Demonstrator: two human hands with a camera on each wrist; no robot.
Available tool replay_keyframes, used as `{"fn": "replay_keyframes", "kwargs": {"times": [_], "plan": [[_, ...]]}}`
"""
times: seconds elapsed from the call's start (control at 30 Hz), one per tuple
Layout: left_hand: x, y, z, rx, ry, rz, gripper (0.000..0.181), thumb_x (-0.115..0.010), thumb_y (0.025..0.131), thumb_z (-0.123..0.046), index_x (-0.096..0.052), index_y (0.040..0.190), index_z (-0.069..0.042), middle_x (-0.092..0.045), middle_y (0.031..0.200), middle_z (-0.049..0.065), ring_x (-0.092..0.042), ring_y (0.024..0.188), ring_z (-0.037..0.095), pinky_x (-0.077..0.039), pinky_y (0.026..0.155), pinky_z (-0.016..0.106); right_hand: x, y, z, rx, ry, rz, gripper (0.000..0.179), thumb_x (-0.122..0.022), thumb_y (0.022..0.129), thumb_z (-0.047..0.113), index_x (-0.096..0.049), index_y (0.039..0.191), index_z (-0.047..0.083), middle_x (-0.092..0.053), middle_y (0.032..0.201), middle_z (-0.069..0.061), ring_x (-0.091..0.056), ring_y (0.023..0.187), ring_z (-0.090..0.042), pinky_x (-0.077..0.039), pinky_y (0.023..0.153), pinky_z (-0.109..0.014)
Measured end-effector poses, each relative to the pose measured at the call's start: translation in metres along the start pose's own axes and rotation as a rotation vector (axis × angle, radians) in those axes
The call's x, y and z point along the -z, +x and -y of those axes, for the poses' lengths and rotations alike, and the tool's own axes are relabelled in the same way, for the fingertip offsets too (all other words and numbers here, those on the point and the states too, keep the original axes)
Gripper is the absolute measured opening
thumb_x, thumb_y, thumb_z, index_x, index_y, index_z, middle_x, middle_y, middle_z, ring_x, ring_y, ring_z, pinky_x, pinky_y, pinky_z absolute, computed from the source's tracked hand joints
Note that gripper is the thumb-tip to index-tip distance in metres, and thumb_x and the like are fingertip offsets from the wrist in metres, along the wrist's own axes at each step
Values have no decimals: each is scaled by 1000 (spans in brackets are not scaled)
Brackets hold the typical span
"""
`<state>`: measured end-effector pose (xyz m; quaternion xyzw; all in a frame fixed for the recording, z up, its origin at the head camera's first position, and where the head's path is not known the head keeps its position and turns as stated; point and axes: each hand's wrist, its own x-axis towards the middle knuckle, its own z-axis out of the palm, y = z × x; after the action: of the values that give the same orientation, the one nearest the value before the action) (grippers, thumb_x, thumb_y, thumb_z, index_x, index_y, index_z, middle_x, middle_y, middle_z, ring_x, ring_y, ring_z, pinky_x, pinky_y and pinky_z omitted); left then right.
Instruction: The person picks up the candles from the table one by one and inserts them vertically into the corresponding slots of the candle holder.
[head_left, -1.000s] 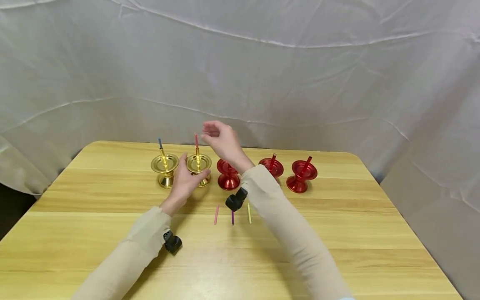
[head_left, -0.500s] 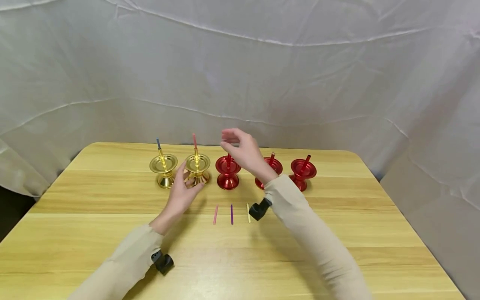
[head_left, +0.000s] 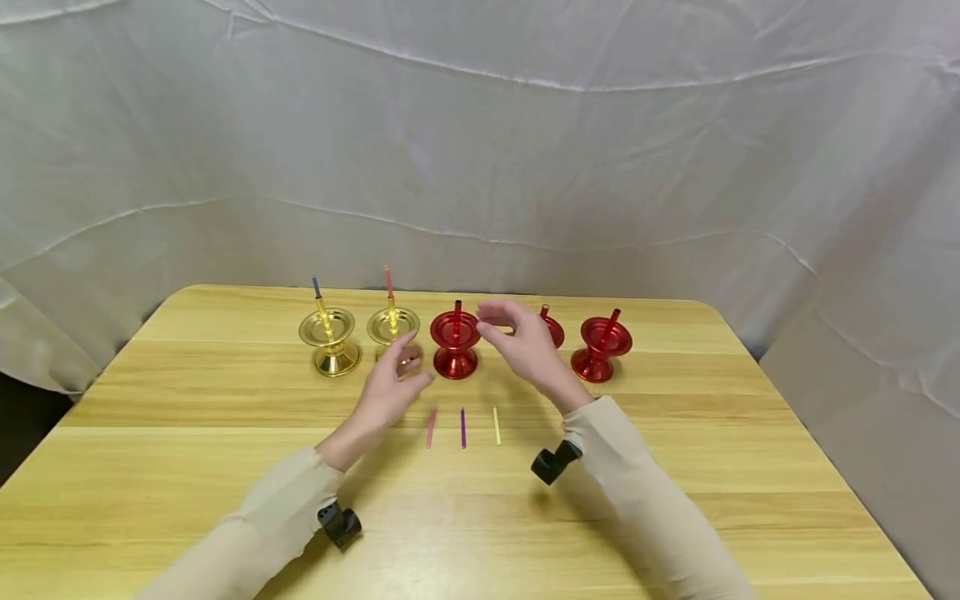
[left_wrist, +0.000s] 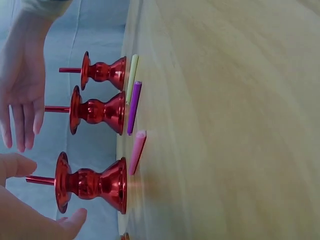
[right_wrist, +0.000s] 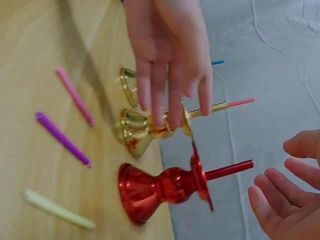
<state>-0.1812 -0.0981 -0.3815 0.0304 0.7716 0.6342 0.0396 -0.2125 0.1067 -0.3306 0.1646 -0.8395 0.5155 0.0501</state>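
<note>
My left hand [head_left: 386, 387], fingers spread and holding nothing, is in front of the second gold candle holder [head_left: 393, 323], between it and the middle red candle holder [head_left: 455, 364]. My right hand [head_left: 525, 342] hovers to the right of that red holder, fingers loosely bent and nothing in them. A pink-red candle [head_left: 388, 282] stands in the second gold holder's tube, and a blue candle [head_left: 316, 287] in the first gold holder [head_left: 337, 358]. In the left wrist view the left thumb and fingers flank the nearest red holder [left_wrist: 87, 183]. Its tube holds no candle.
Two more red holders stand to the right, one [head_left: 553, 332] partly behind my right hand, the other [head_left: 594, 364] in full view. Pink [head_left: 431, 427], purple [head_left: 462, 427] and yellow [head_left: 497, 426] candles lie in front on the wooden table [head_left: 675, 467]. A pale curtain [head_left: 480, 150] hangs behind.
My right hand has moved right and down, away from the pink-red candle and past the middle red holder. My left hand has come off the second gold holder and shifted slightly right.
</note>
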Motion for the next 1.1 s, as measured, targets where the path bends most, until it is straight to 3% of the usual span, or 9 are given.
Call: {"fn": "replay_keyframes", "kwargs": {"times": [0.2, 0.43, 0.67, 0.97, 1.1], "plan": [[-11, 11, -2, -17, -6, 9, 76, -64, 90, -6, -22, 152, -3, -33, 149, 25, -37, 133, 39, -38, 105, 48, 7, -18, -15, -23, -5, 3, 29, -63, 94, 9, -62, 121, -2, -65, 116, -15, -60, 108, -26, -46, 97, -44], [-23, 24, -5, 8, -9, 8, 84, -67, 87, -4, -16, 153, -2, -31, 151, 22, -35, 134, 39, -38, 105, 47, 15, -41, -36, -49, -32, 50, 26, -63, 94, 8, -62, 118, -3, -66, 113, -15, -62, 103, -28, -50, 91, -41], [-29, 35, -1, 26, -32, -14, 89, -70, 85, -4, -11, 152, 0, -26, 152, 23, -34, 135, 37, -37, 106, 44, 7, -57, -49, -83, -73, 95, 23, -65, 90, 1, -64, 113, -5, -67, 110, -16, -64, 99, -29, -52, 88, -39], [-34, 48, 3, 71, 48, -49, 96, -76, 84, -18, -11, 152, -1, -30, 150, 25, -32, 137, 35, -28, 111, 45, -5, -68, -51, -268, -130, 59, 21, -65, 85, -3, -67, 106, -5, -70, 94, -8, -64, 86, -22, -54, 76, -32], [-36, 52, 2, 57, 61, -60, 96, -77, 82, -19, -14, 152, 0, -30, 150, 23, -31, 137, 35, -26, 112, 46, -7, -71, -54, -274, -129, 73, 24, -67, 83, -3, -68, 107, -6, -69, 90, -7, -64, 83, -20, -55, 72, -29]]}}
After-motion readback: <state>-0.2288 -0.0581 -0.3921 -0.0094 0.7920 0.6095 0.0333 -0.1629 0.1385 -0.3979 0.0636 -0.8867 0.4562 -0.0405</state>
